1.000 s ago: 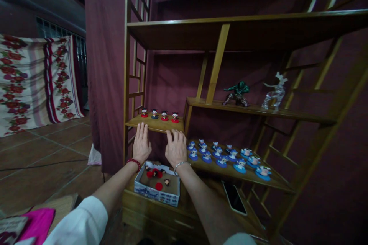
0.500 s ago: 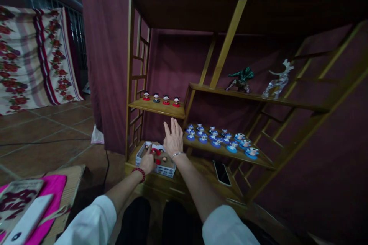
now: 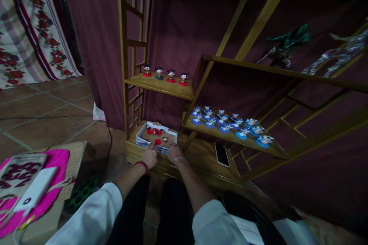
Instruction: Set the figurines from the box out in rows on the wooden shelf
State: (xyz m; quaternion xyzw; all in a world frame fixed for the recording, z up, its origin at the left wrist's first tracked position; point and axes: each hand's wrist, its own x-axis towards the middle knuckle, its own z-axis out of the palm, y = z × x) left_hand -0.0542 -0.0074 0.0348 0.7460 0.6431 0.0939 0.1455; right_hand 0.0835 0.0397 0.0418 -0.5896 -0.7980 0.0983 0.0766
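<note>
A shallow open cardboard box (image 3: 173, 134) with patterned sides rests on the low shelf, holding several small black-haired figurine pieces and red round bases (image 3: 158, 142). My left hand (image 3: 150, 155), with a red bead bracelet, is closed at the middle of the box's near wall. At the near right corner, my right hand (image 3: 174, 153), wearing a silver bangle, has its fingers closed on the wall. The fingertips of both hands are partly hidden. On the small shelf above stand several assembled figurines (image 3: 171, 76), most on red bases and one on a dark base.
To the right, a shelf (image 3: 189, 123) bears rows of blue and purple figurines (image 3: 223, 118), with a phone (image 3: 221, 154) lying below. Higher up are a green statuette (image 3: 287, 48) and a clear deer-like one (image 3: 339, 51). A power bank (image 3: 37, 189) lies on pink cloth at left.
My right hand has come down from in front of the small shelf to the box's near right corner. My left hand has drawn back from inside the box to its near wall.
</note>
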